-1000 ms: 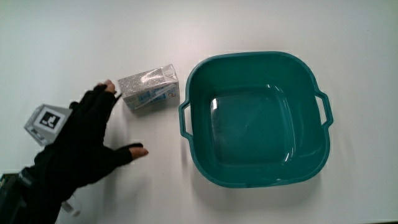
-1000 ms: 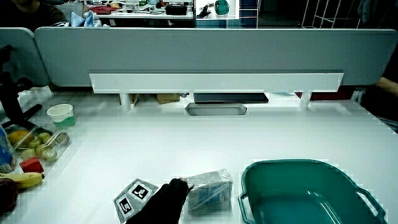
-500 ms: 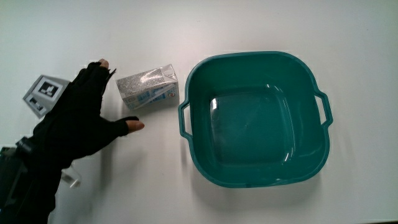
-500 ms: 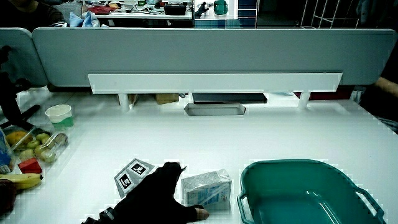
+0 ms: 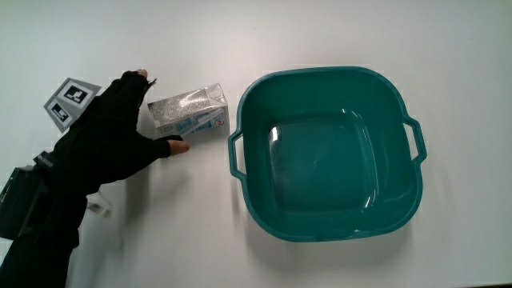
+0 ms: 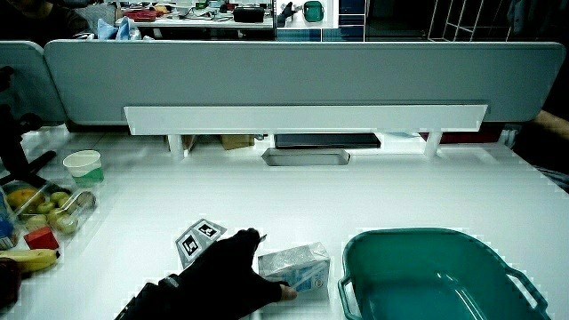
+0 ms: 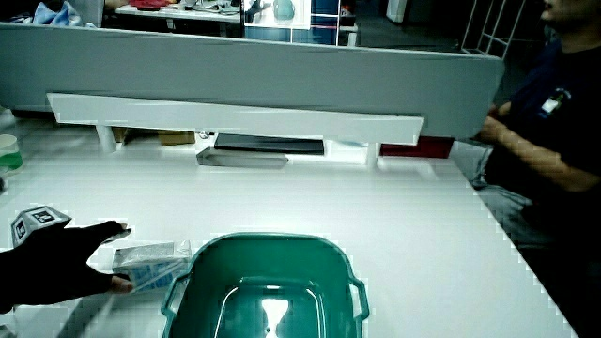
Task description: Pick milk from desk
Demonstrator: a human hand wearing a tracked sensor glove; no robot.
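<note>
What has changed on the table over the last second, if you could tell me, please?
The hand has moved up to the milk carton; its open grip now brackets the carton's end, thumb at the side nearer the person, not yet closed. The carton lies where it was beside the green basin, which has not moved.

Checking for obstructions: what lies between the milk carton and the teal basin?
Nothing: the main view shows only bare white table between the milk carton and the teal basin.

Gloved hand [image 5: 108, 140], fingers spread
</note>
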